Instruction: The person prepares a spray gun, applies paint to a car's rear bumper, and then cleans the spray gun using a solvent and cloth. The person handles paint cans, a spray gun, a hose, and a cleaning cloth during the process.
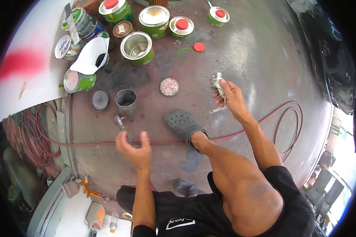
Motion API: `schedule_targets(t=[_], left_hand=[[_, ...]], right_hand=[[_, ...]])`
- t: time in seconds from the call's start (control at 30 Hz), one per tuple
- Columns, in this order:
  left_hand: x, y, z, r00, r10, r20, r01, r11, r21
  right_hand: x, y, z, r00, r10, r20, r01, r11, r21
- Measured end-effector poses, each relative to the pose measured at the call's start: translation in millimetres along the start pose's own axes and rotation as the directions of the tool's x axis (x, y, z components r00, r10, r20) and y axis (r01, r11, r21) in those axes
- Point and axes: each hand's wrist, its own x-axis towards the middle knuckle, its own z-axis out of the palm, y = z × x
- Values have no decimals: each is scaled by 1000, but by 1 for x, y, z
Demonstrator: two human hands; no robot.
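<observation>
A crumpled grey-white rag (216,83) is gripped in my right hand (234,98), raised over the floor on the right, with a loose end hanging below the fingers. My left hand (135,152) is empty, thumb and fingers spread apart. Just beyond it is a metal spray gun (119,121), partly hidden by the hand. The gun's dark cup (126,98) stands uncovered, its inside dark. A round grey lid (99,100) lies to the left of the cup. To its right is a paint-speckled round lid (169,87).
Several green cans, one an opened metal can (137,48), stand at the far left beside a white paper strainer (91,55). A red cap (199,47) lies near them. A red hose (95,144) crosses the floor before my shoe (182,124). An orange spray gun (90,190) lies lower left.
</observation>
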Motion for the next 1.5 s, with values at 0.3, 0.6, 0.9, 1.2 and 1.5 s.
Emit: schedule_targets(t=[0.3, 0.6, 0.9, 1.2, 1.5], left_hand=[[91, 96, 127, 830, 332, 449, -373, 928, 4], [106, 75, 128, 839, 169, 517, 45, 925, -377], [66, 44, -24, 478, 90, 874, 845, -317, -430], [32, 36, -85, 531, -238, 813, 759, -293, -581], [21, 10, -91, 762, -333, 555, 562, -85, -823]], right_hand=[[-1, 6, -18, 993, -50, -106, 47, 999, -24], [-21, -21, -13, 992, -107, 71, 92, 977, 193], [-64, -52, 127, 385, -643, 663, 899, 424, -111], [-93, -63, 205, -86, -562, 823, 947, -303, -108], [-114, -62, 226, 126, -496, 859, 982, 188, -36]])
